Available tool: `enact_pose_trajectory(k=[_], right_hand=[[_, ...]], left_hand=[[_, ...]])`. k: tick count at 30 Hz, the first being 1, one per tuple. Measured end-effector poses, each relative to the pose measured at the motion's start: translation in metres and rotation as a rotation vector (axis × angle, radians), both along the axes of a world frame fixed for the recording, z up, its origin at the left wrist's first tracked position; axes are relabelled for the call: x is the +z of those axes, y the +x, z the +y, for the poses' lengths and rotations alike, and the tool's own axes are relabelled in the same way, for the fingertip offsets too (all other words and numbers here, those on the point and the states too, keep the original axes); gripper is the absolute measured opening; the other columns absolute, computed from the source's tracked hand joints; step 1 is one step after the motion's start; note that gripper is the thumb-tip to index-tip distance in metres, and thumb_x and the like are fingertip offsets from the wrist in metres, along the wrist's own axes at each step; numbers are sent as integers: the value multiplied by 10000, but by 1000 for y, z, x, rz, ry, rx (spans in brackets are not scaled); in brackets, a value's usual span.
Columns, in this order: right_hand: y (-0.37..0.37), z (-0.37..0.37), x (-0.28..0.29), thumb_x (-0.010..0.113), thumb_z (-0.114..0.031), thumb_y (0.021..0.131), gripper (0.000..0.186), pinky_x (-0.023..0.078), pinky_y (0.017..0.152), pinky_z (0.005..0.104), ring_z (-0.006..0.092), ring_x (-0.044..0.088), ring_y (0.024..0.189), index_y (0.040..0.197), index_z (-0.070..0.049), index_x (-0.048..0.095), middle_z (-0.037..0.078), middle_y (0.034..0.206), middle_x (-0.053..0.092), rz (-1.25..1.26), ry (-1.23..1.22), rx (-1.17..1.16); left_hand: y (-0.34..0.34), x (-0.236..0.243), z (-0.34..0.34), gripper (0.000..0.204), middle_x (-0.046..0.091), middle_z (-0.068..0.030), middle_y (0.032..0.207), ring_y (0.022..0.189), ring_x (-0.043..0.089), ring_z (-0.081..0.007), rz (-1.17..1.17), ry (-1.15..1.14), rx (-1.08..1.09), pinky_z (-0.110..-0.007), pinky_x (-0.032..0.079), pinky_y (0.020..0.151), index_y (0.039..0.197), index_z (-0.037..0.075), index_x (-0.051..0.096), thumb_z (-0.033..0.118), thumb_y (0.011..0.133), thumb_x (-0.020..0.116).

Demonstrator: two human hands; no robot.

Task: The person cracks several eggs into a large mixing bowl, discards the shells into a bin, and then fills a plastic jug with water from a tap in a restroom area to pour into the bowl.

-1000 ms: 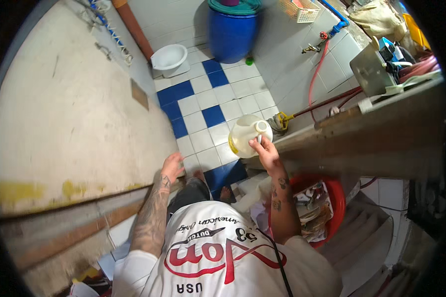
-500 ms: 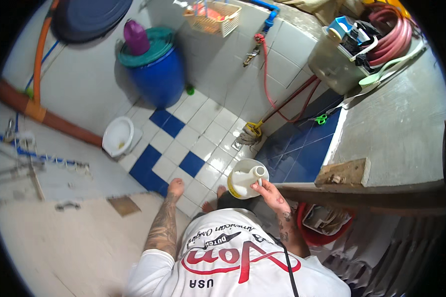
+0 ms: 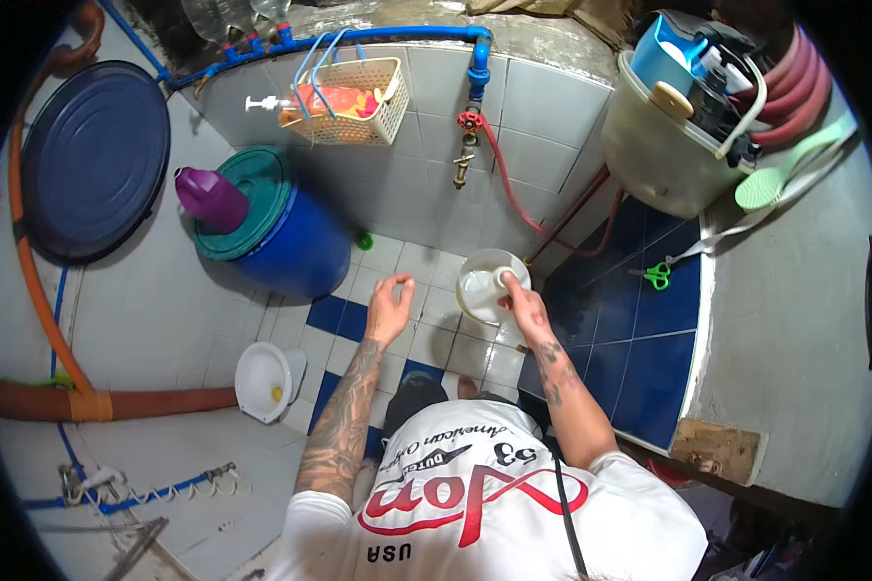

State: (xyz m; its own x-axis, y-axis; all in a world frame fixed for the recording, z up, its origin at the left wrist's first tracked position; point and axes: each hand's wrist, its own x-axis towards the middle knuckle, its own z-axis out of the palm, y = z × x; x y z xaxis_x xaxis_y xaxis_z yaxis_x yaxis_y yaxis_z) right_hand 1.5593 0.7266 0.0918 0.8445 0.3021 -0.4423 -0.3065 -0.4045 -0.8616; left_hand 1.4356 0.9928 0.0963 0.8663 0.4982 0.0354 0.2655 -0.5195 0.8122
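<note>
My right hand [image 3: 527, 312] grips a white, translucent plastic jug [image 3: 480, 290] near its round neck. The jug has a broad round body and hangs over the tiled floor [image 3: 428, 344]; from here I cannot make out whether it holds anything. To the left, my left hand [image 3: 390, 308] hovers above the tiles with its fingers loosely bent and apart, holding nothing. A small gap separates that hand from the jug.
A blue drum [image 3: 300, 247] with a green lid [image 3: 269, 194] carries a purple jug [image 3: 213, 200]. A toilet bowl [image 3: 264, 381] stands at left. On the far wall are a basket [image 3: 388, 102] and a tap [image 3: 463, 160]. Right, a bucket [image 3: 649, 150] and green scissors [image 3: 658, 276] sit by a ledge.
My left hand has come forward and up from beside my body. My right hand has carried the jug farther forward, over the spot where the mop head showed. The view has shifted too.
</note>
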Motion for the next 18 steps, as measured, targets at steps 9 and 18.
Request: enact_pose_trajectory(k=[9,18], right_hand=[[105,134,-34,530,-663,904,731,459,889,332,224,639,879,955,42,717,120,879,708,21,44,-248],[134,164,-54,538,-678,887,689,469,852,309,213,640,846,788,-21,719,111,841,700,49,52,-444]], left_hand=[[263,42,47,401,655,-170,1120,1044,647,-370,-60,424,-301,-470,506,912,1131,56,675,410,959,599],[385,20,46,401,743,-156,931,914,725,-301,230,760,-632,-466,567,766,1003,45,729,419,932,604]])
